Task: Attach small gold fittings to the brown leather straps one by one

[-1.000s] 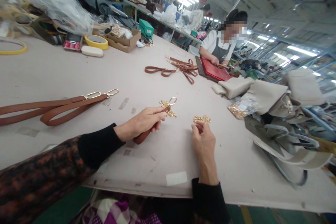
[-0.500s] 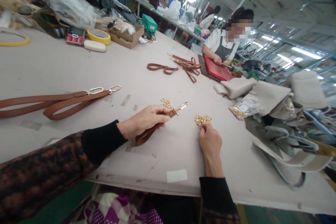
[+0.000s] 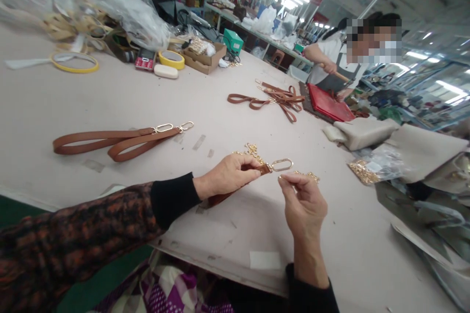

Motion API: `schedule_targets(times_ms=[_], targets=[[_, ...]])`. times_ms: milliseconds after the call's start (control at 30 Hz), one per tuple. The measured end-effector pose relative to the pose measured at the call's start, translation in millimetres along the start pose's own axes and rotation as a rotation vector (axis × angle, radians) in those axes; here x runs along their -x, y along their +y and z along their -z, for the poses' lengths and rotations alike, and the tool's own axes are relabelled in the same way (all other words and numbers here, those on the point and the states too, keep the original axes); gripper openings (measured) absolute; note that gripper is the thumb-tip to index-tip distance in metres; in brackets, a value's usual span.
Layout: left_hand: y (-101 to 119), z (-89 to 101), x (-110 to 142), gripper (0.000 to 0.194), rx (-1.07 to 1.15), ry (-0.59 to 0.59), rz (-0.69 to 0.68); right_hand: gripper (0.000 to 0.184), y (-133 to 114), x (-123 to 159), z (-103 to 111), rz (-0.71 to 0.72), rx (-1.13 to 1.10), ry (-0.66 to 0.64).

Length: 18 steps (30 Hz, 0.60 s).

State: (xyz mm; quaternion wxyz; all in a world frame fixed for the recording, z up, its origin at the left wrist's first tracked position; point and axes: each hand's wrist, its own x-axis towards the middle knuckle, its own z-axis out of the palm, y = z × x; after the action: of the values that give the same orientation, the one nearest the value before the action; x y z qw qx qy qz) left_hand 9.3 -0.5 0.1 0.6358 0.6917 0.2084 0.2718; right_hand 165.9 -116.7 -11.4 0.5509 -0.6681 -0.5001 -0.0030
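Observation:
My left hand (image 3: 237,172) is closed around a brown leather wrist strap (image 3: 265,169) near its end. An oval gold ring clasp (image 3: 282,165) sticks out from that end toward my right hand (image 3: 304,200). The right thumb and forefinger are pinched together just beside the clasp, with a tiny gold metal piece (image 3: 280,177) showing at the tips. Behind the right fingers lies a pile of small gold fittings (image 3: 312,176), partly hidden. Another heap of gold fittings (image 3: 251,149) rests beyond my left hand. Two finished-looking brown straps (image 3: 143,144) with oval clasps lie at left.
More brown straps (image 3: 277,100) lie tangled farther back. At the back left are yellow tape (image 3: 171,60), a cardboard box (image 3: 203,61) and a green device (image 3: 233,41). Pale bags (image 3: 367,132) and a bagged lot of gold fittings (image 3: 363,172) line the right. Across the table a co-worker holds a hammer (image 3: 340,76) over a red piece (image 3: 328,102).
My right hand has lifted from the gold pile and moved in close to the clasp, fingertips pinched. The view has shifted left. The co-worker's hammer is now raised.

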Motion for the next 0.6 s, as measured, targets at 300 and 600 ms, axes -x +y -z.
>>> schedule_targets(times_ms=[300, 600], targets=[[-3, -1.3, 3, 0.011, -0.185, 0.139, -0.146, 0.017, -24, 0, -31, 0.441, 0.186, -0.062], [-3, -1.3, 4, 0.017, -0.297, 0.089, -0.235, 0.018, -22, -2, -26, 0.501, 0.251, -0.093]])
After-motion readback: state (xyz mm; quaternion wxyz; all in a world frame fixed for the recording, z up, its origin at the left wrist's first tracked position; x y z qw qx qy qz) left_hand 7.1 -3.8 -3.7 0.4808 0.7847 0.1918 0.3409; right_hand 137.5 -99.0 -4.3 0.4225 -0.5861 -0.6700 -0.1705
